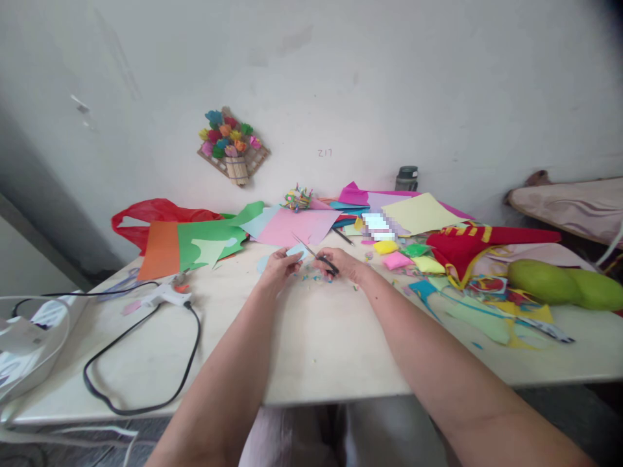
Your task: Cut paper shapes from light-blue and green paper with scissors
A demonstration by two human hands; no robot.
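My left hand (281, 267) pinches a small piece of light blue paper (299, 250) above the middle of the table. In my right hand (342, 263) is a pair of scissors (329, 264) with black handles, my fingers closed around them. The blades point up and left, close beside the blue paper; whether they touch it I cannot make out. Another pale blue piece (262, 263) lies just left of my left hand. Tiny coloured paper scraps (311, 279) are scattered beneath both hands. Behind them lies a pink sheet (292, 226).
A white glue gun (168, 294) with a looping black cable lies left, near a power strip (43, 337). Green paper (209, 239) and a red bag (160, 211) sit behind. On the right are clay packets (396, 259), red cloth (467, 243), paper offcuts and a green fruit (542, 282).
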